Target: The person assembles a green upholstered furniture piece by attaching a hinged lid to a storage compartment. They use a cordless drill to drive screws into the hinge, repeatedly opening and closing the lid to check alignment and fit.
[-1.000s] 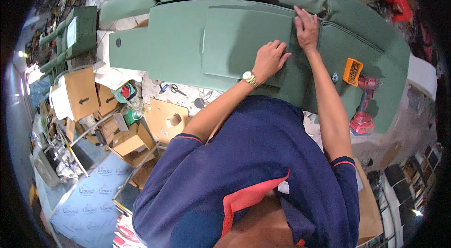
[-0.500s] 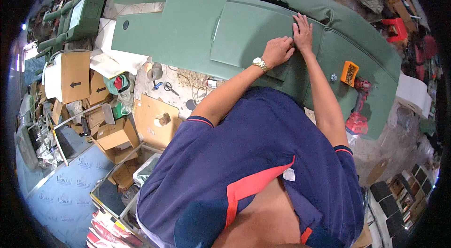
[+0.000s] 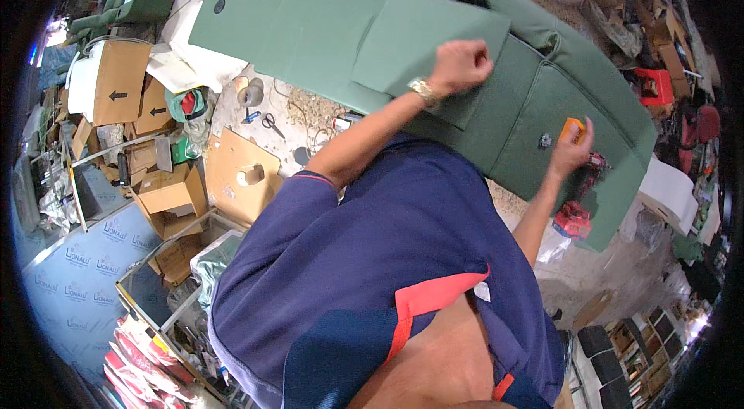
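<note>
A long green upholstered piece lies before me, with a flat green panel (image 3: 418, 33) on top of it. Over this panel's right part is my left hand (image 3: 463, 67), a watch on its wrist; the fingers are curled into a fist, and what they hold, if anything, is hidden. My right hand (image 3: 571, 153) has its fingers around a small orange box (image 3: 574, 128) at the right of the upholstery. Just left of that box sits a small metallic piece (image 3: 545, 140). A red and black cordless drill (image 3: 573, 217) lies beside my right hand.
Scissors (image 3: 273, 125) and a tan board (image 3: 242, 177) are on the floor at the left, near cardboard boxes (image 3: 120, 84). A blue printed sheet (image 3: 85, 277) lies at lower left. A red plastic item (image 3: 655, 87) is at far right.
My right hand has left the panel's edge and moved right and nearer, onto the orange box. My left hand has shifted up slightly and stays curled. The whole view has tilted somewhat.
</note>
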Tool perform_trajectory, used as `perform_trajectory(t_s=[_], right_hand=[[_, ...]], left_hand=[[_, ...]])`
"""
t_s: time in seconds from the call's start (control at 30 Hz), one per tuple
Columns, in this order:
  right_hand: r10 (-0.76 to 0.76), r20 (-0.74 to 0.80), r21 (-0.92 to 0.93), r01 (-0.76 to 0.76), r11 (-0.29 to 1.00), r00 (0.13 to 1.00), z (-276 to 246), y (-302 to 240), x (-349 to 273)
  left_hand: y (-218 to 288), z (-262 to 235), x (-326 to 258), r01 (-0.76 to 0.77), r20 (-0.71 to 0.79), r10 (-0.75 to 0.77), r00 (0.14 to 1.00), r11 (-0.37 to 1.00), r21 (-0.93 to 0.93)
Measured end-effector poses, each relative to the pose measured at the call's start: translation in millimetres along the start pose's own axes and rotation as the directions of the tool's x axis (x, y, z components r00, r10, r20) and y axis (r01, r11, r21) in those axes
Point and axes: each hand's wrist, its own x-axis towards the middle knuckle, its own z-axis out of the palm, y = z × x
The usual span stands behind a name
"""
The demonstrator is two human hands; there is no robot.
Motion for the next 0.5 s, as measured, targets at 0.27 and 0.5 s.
perform_trajectory(t_s=[0.27, 0.5], right_hand=[[0.155, 0.021, -0.622, -0.108, 0.776, 0.988, -120, 143, -1], [0.558, 0.270, -0.759, -0.183, 0.624, 0.785, -110, 172, -11]], left_hand=[[-60, -227, 34, -0.003, -0.137, -0.168, 0.976, 0.622, -0.783], [-119, -302, 5, 0.131, -0.222, -0.464, 0.858, 0.615, -0.777]])
